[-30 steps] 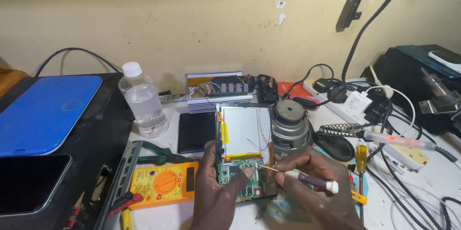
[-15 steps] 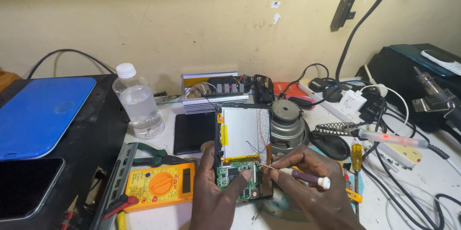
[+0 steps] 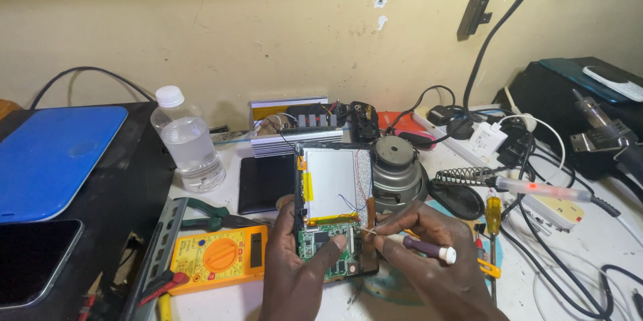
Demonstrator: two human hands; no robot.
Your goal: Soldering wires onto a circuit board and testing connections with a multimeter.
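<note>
My left hand (image 3: 305, 274) is wrapped around the lower left edge of the opened tablet with the silver flat battery and green circuit board (image 3: 333, 217), thumb pressed on the board, holding it tilted up off the bench. My right hand (image 3: 429, 261) is closed around a thin screwdriver with a dark purple handle and white end cap (image 3: 429, 248); its tip sits at the board's right edge, just below the battery. Risks: the tip is right next to thin red and blue wires (image 3: 348, 202), so a slip could snag or tear one. It's also near the battery pouch, and a jab there would puncture it. My thumb sits straight on components, so too much pressure could flex the board. Just left of my left hand lies a yellow-orange multimeter (image 3: 218, 257); just beyond my right hand stands a grey round motor (image 3: 396, 170).
</note>
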